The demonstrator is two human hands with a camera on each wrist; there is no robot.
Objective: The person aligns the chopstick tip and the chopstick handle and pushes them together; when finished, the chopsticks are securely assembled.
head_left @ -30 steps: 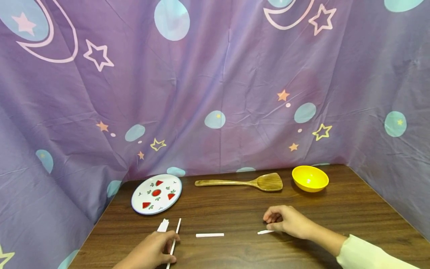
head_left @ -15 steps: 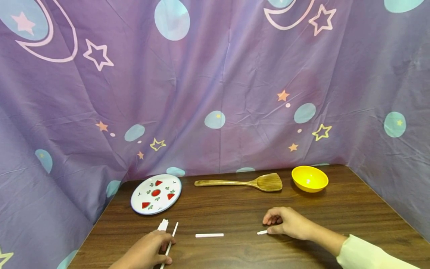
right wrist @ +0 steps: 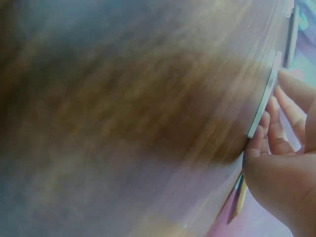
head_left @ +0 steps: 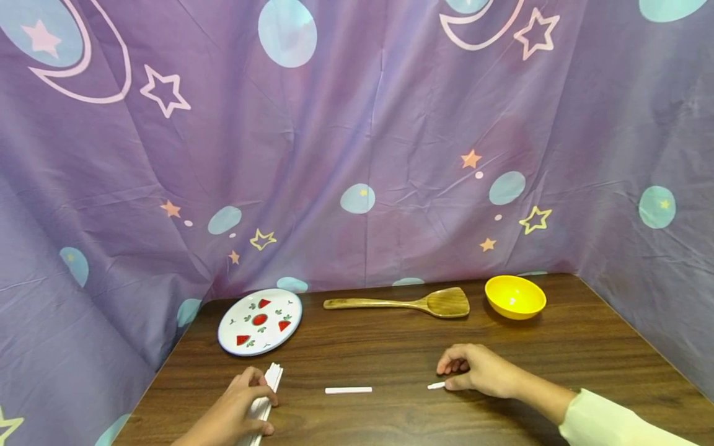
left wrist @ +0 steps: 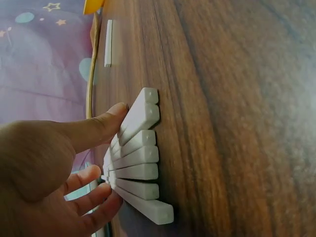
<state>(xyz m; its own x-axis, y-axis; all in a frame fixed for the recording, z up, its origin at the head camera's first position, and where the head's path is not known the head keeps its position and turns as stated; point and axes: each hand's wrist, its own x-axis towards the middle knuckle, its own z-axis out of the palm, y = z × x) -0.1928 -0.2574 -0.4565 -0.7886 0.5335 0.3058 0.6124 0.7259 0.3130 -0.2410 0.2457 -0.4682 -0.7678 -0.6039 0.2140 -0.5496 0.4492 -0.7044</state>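
My left hand (head_left: 240, 402) holds several long white sticks (head_left: 275, 375) at the table's left front. In the left wrist view, the thumb lies on one side of these white sticks (left wrist: 140, 148) and fingertips touch the other; their square ends fan out slightly. My right hand (head_left: 480, 371) pinches a white stick (head_left: 437, 386) low over the table at right. The palm hides part of it in the head view, though more of that stick (right wrist: 264, 101) shows along the fingers in the right wrist view. Between the hands lies another white stick (head_left: 348, 390).
Behind the left hand is a white plate (head_left: 229, 316) with watermelon pictures. A wooden spatula (head_left: 390, 303) lies along the back of the brown table (head_left: 379, 347), and a yellow bowl (head_left: 515, 297) stands at the back right. A purple patterned curtain (head_left: 312, 155) surrounds the table.
My left hand has moved left, bringing the single stick it held over beside the bundle, and its fingers now span the sticks. The right hand stays almost still with its stick.
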